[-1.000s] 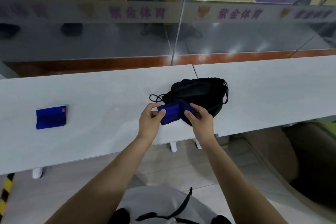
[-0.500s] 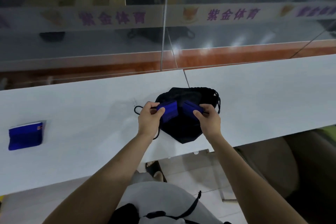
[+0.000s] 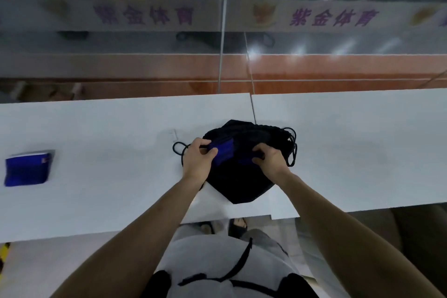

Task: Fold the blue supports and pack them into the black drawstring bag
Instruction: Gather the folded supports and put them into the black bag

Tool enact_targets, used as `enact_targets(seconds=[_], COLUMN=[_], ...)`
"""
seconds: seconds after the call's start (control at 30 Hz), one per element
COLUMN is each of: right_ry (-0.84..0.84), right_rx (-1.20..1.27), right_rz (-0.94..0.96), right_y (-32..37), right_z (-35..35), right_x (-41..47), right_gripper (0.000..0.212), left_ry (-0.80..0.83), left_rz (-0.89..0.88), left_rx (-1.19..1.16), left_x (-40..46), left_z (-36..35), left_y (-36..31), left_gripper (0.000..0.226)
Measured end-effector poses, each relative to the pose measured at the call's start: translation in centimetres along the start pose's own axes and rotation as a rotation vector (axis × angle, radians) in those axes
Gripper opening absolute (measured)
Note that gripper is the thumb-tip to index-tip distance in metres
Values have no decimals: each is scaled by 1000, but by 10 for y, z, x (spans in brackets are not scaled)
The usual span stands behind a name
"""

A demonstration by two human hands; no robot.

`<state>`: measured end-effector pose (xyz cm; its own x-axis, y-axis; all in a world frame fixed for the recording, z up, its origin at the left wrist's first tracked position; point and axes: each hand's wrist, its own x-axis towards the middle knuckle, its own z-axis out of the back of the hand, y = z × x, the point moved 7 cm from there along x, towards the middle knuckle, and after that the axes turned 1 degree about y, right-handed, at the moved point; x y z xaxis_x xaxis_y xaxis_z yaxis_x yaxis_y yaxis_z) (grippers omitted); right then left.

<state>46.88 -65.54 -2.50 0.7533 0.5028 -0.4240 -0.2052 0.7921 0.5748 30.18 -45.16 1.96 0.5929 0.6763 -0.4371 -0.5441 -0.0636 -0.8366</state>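
Observation:
The black drawstring bag (image 3: 239, 184) lies on the white table (image 3: 108, 142) in front of me, its gathered mouth toward the far side. My left hand (image 3: 198, 159) grips a folded blue support (image 3: 223, 152) right at the bag's mouth. My right hand (image 3: 271, 158) is closed on the other side of the mouth, with a sliver of blue showing under its fingers; whether it grips the support or the bag cloth is unclear. A second folded blue support (image 3: 26, 169) lies flat at the table's far left.
A glass partition (image 3: 222, 31) with purple lettering rises behind the table. The bag's cord loops (image 3: 291, 147) lie on the table beside the bag. The table's near edge runs just below the bag; my feet show under it.
Both hands have carried the blue support forward from in front of the bag to its mouth, and the support sits lower into the black cloth. The view has tilted down.

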Motion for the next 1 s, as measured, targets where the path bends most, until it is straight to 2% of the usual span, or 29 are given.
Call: enact_targets(seconds=[0.33, 0.4, 0.47, 0.53, 0.6, 0.67, 0.73, 0.8, 0.9, 1.0], right_ry=[101, 79, 2, -18, 85, 212, 296, 297, 284, 348], right_rx=[-412, -410, -211, 147, 492, 697, 732, 680, 681, 775], right_rz=[159, 172, 192, 177, 151, 144, 181, 200, 192, 159], right_y=[-8, -5, 3, 15, 30, 43, 50, 49, 46, 45], right_z=[-11, -9, -2, 6, 7, 5, 2, 0, 0, -5], right_x=[49, 53, 52, 42, 29, 17, 10, 10, 11, 8], right_gripper=[25, 24, 20, 16, 17, 23, 31, 36, 35, 30], left_ry=[-118, -131, -136, -119, -98, -74, -58, -44, -15, 9], left_rz=[50, 44, 42, 35, 31, 21, 9, 10, -10, -21], left_rx=[3, 32, 30, 31, 40, 33, 20, 10, 11, 17], left_x=[-9, -11, -13, -13, -11, -12, -12, -11, -7, -4], left_z=[-5, -7, -9, -14, -19, -25, -29, -30, -33, -35], left_y=[13, 8, 4, 2, 1, -1, -3, -3, -1, 1], left_gripper=[24, 24, 25, 25, 24, 24, 24, 23, 25, 27])
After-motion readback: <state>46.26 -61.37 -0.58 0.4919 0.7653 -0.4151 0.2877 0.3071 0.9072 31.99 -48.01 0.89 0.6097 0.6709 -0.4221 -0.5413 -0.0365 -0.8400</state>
